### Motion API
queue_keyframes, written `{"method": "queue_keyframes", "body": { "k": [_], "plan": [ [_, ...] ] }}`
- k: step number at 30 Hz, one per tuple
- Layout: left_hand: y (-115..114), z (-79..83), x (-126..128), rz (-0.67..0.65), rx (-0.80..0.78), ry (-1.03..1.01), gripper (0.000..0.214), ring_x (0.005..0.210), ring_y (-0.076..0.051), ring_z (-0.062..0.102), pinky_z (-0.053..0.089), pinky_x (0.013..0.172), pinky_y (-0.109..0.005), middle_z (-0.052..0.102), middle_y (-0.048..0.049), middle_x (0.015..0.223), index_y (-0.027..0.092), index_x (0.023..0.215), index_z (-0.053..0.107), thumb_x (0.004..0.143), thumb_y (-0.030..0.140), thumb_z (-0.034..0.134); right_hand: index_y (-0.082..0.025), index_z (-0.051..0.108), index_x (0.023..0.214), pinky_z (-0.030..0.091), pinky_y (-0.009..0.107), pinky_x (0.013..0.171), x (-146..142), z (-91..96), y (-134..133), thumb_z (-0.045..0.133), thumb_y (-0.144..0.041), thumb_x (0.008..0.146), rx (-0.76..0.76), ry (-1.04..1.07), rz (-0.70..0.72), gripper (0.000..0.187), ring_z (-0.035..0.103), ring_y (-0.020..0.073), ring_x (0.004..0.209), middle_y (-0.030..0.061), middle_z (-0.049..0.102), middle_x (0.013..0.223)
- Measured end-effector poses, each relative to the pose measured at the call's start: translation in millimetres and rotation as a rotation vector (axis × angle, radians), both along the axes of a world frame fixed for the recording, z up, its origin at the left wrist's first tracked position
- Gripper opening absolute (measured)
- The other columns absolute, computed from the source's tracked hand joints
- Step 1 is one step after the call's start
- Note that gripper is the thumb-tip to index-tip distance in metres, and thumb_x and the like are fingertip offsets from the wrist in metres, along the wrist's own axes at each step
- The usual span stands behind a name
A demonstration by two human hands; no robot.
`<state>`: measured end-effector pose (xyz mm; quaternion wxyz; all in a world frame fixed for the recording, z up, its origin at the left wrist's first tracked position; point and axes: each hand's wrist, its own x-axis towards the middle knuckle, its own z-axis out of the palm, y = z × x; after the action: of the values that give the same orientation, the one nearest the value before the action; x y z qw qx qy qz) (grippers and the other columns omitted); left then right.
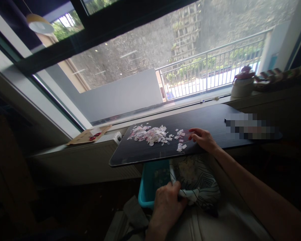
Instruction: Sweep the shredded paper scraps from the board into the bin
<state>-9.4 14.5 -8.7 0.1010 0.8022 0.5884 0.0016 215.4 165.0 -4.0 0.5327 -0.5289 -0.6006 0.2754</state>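
Observation:
On the dark tabletop (pixel 203 115) lies a heap of small pale paper pieces (pixel 152 134), white with pinkish ones among them. A smaller scatter of paper pieces (pixel 182 146) sits right of the heap. My right hand (pixel 202 139) is over the table beside this scatter, fingers reaching left and a little apart, with nothing plainly held. Below the table's near edge, my left hand (pixel 168 197) is closed around the rim of a striped cloth bag (pixel 208 192) on my lap. Inside the bag are pale pieces (pixel 188 169).
A teal bin (pixel 143 190) stands under the table edge, with some pieces in it. Red-handled scissors (pixel 94 136) lie on brown paper (pixel 81 136) by the window. A white jar with a pink lid (pixel 242 83) stands on the sill. A blurred-out item (pixel 251 126) lies at the table's right.

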Motion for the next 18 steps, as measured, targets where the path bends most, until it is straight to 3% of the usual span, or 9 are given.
{"method": "queue_keyframes", "body": {
  "k": [3,7,12,18],
  "plan": [
    [-1,4.0,3,0.015,-0.021,0.018,0.018,0.086,-0.020,0.061,0.038,0.069,-0.027,0.063,-0.0001,0.092,0.024,0.090,0.058,0.078,0.037,0.060,-0.016,0.066,0.099,0.050,0.030,0.063,2,-1.5,2,0.052,-0.028,0.072,-0.007,-0.007,-0.087,0.033,0.061,0.0153,0.058,0.0026,0.072,0.071],
    [-3,10.1,7,0.056,-0.030,0.043,0.017,0.088,-0.020,0.061,0.038,0.071,-0.027,0.064,-0.0005,0.093,0.024,0.091,0.059,0.079,0.037,0.060,-0.019,0.069,0.089,0.049,0.029,0.061,2,-2.8,2,0.055,-0.027,0.070,-0.015,-0.038,-0.058,0.025,0.061,0.0162,0.059,-0.0001,0.070,0.063],
    [-5,16.8,12,0.069,-0.039,0.058,0.016,0.087,-0.020,0.061,0.038,0.070,-0.027,0.064,-0.0012,0.092,0.023,0.089,0.059,0.079,0.035,0.061,-0.018,0.066,0.101,0.049,0.032,0.071,3,-4.2,4,0.051,-0.028,0.074,0.009,-0.026,-0.115,0.032,0.063,0.0172,0.068,0.0025,0.073,0.075],
    [-5,15.0,10,0.072,-0.034,0.061,0.015,0.087,-0.020,0.060,0.038,0.071,-0.026,0.064,-0.0010,0.092,0.023,0.089,0.059,0.079,0.034,0.060,-0.018,0.069,0.089,0.050,0.028,0.064,1,-2.0,-1,0.055,-0.026,0.071,0.001,-0.032,0.048,0.024,0.064,0.0165,0.063,0.0004,0.071,0.065]
  ]
}}
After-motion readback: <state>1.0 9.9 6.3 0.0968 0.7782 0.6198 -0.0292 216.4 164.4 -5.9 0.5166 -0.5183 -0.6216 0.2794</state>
